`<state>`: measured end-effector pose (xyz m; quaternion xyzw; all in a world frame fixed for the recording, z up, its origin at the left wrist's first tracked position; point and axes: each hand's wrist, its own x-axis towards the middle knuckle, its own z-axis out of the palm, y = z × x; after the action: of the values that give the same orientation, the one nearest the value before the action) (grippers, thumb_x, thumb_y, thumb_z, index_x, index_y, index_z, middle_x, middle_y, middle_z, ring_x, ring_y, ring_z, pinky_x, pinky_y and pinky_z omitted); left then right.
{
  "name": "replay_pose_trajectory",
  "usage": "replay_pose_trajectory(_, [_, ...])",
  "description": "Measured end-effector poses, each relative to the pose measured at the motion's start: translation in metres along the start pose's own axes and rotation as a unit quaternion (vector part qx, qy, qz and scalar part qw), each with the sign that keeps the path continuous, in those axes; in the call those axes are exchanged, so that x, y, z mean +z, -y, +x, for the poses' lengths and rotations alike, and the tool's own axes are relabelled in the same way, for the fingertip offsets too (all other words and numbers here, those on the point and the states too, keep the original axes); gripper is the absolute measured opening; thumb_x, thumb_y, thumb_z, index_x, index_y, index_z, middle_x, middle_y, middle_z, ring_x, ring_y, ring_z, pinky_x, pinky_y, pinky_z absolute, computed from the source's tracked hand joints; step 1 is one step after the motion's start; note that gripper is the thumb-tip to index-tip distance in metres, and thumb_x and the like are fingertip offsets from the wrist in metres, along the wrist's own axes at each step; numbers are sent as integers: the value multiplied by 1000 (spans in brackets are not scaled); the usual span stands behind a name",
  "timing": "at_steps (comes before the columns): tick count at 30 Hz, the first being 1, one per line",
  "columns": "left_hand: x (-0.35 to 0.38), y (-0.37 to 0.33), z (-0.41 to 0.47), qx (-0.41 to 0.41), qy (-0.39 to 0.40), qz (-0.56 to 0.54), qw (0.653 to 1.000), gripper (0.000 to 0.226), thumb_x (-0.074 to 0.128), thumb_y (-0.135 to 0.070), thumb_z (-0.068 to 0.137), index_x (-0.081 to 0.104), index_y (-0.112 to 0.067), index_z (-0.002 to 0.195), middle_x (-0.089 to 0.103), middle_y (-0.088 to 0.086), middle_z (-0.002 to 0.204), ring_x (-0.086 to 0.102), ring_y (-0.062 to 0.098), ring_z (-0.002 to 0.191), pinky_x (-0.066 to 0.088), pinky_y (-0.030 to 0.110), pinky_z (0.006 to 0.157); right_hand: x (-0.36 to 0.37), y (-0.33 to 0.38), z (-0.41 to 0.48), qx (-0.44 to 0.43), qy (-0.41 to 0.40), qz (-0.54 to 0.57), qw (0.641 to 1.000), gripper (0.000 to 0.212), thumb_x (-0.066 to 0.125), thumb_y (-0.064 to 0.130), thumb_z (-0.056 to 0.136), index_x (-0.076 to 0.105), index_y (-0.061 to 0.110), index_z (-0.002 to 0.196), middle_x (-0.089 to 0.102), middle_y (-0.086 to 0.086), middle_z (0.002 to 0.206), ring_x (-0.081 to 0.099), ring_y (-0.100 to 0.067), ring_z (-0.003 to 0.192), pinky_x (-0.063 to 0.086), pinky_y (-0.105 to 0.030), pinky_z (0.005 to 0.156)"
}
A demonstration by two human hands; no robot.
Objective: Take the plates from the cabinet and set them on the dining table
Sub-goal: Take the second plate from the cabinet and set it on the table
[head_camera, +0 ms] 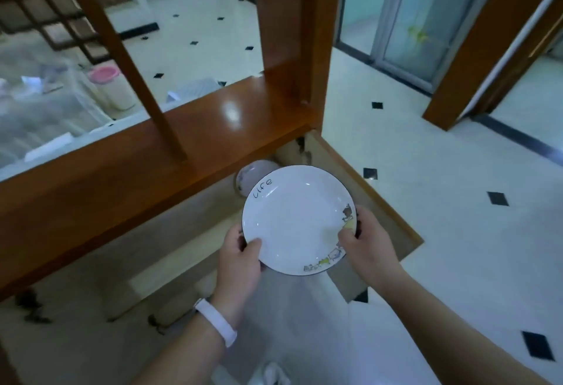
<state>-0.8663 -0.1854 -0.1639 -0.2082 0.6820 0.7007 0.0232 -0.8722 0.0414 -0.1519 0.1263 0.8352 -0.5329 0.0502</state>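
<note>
I had the white "Life" plate (297, 218) gripped at its rim by my left hand (240, 258) and right hand (367, 243), held above the open cabinet (393, 202), another dish (253, 176) inside, the dining table trip seemingly undone.

Daylight entered through the glass doors (426, 19) at upper right; scene was moderately bright with a cool cast. Glare spot sat on the wooden ledge (231, 113). Left background was blurred and soft. Straight posts bowed toward the frame edges from wide-angle distortion.
</note>
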Motion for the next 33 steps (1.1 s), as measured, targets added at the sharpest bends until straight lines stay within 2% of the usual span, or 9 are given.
replay_pose_trajectory(3, [45,-15,-22,24,46,-5,999,32,58,-11,80,67,-41,88,74,-9,91,71,22,82,60,42,55,-61,-4,-22,-11,-30,8,999,35,45,32,70,51,51,99,63,27,88,58,5,77,42,-23,58])
replay_pose_trajectory(5, [79,-23,-40,37,75,-7,996,27,59,-16,74,67,-37,90,74,-7,92,70,26,87,61,53,62,-103,-13,-37,-18,-50,16,998,38,45,31,71,50,52,102,64,23,86,59,1,74,43,-23,56])
replay_pose_trajectory(7, [118,-25,-61,50,104,-4,993,27,60,-19,72,67,-36,92,74,-6,94,70,25,88,61,53,67,-144,-28,-53,-25,-72,21,997,39,46,26,73,51,46,107,66,18,84,59,-2,72,44,-22,56])
replay_pose_trajectory(13, [243,-30,-133,87,213,16,973,27,58,-17,73,66,-38,88,75,-4,91,72,14,76,55,25,54,-266,-82,-113,-12,-167,56,984,34,45,29,70,53,43,100,65,20,81,58,0,66,41,-7,50])
replay_pose_trajectory(16, [307,-26,-170,91,260,22,961,27,58,-14,76,64,-36,89,76,1,86,72,18,71,55,27,53,-324,-112,-143,1,-219,73,973,36,44,33,67,55,41,101,65,20,80,58,-1,65,44,-16,52])
replay_pose_trajectory(19, [363,-19,-209,91,302,20,949,25,54,-8,81,62,-28,93,76,1,82,70,22,71,54,31,53,-373,-137,-178,21,-272,95,958,34,47,24,73,54,47,97,66,23,83,61,-1,70,51,-25,59])
replay_pose_trajectory(23, [422,-16,-264,81,375,29,923,31,55,-15,70,59,-20,100,76,2,83,70,24,74,55,35,55,-426,-158,-231,46,-344,115,931,36,47,26,72,53,55,93,67,22,85,63,-5,72,58,-35,67])
replay_pose_trajectory(27, [474,-14,-306,85,444,47,891,31,53,-15,69,56,-18,100,74,-2,76,68,16,66,54,31,51,-463,-176,-276,71,-414,130,898,33,45,27,69,55,49,92,66,19,83,62,-11,72,57,-38,68])
replay_pose_trajectory(33, [550,12,-365,69,544,69,833,27,52,-14,71,58,-20,96,73,0,71,66,16,59,52,29,46,-497,-217,-339,119,-506,144,842,33,46,23,70,60,36,97,68,3,85,63,-24,76,57,-46,68])
